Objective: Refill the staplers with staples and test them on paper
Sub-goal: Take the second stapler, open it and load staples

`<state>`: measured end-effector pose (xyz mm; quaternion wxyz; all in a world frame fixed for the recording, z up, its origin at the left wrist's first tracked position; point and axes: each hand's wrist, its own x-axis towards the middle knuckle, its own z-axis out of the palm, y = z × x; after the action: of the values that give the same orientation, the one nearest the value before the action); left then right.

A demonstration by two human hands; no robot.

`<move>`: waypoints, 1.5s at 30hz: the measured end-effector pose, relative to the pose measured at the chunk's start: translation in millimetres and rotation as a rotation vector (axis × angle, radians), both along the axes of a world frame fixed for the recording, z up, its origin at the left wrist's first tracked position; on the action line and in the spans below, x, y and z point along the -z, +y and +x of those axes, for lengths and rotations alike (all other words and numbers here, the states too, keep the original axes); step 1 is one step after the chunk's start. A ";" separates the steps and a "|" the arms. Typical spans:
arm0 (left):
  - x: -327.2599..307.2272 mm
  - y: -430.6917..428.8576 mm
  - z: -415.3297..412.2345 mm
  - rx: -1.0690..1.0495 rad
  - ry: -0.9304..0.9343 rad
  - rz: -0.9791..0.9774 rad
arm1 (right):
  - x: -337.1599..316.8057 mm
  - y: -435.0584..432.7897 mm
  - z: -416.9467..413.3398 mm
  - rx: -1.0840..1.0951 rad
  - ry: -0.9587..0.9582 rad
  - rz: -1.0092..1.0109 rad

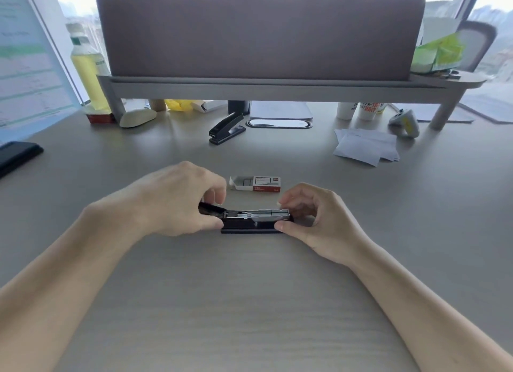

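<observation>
A black stapler (254, 221) lies sideways on the desk between my hands, its lid swung back to the left and its metal staple channel exposed. My left hand (177, 199) grips the stapler's left end and lid. My right hand (311, 213) pinches the right end, thumb on the base and fingers over the channel tip. Just beyond sits an open red-and-white staple box (256, 184) with staples showing. A second black stapler (226, 129) stands farther back at centre. White paper sheets (366, 147) lie at the back right.
A grey desk shelf with a fabric screen (261, 36) spans the back. Beneath and around it are a yellow drink bottle (86, 63), paper cups (358, 110), a game controller (405, 122) and a cable grommet (279, 123). A dark object (16, 153) sits at the left edge.
</observation>
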<state>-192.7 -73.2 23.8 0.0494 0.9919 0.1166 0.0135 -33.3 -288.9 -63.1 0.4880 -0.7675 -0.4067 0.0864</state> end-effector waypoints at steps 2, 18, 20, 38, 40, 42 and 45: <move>-8.6 3.0 -1.1 -0.010 0.055 0.009 | -0.2 -0.2 -1.1 0.009 -0.002 0.001; -48.3 -13.7 12.4 0.027 0.005 -0.023 | -3.6 -1.8 -5.5 0.035 0.003 -0.020; -46.5 -18.2 18.6 0.040 -0.065 -0.068 | -4.0 -1.7 -5.5 0.033 0.009 -0.020; 36.6 -52.8 67.0 -0.085 -0.117 -0.465 | -6.8 -0.6 -7.1 -0.007 0.077 0.038; 44.5 -57.5 72.1 -0.116 -0.121 -0.401 | -6.9 -0.4 -7.3 -0.006 0.075 0.037; 49.6 -59.3 74.9 -0.149 -0.139 -0.361 | -6.7 0.0 -7.2 -0.009 0.067 0.037; 50.7 -59.9 76.1 -0.160 -0.142 -0.326 | -6.5 0.0 -6.3 -0.009 0.064 0.033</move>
<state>-116.6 -133.2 -26.8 0.2165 0.9548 0.1918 0.0681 -39.6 -288.8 -56.7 0.5127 -0.7546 -0.3956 0.1062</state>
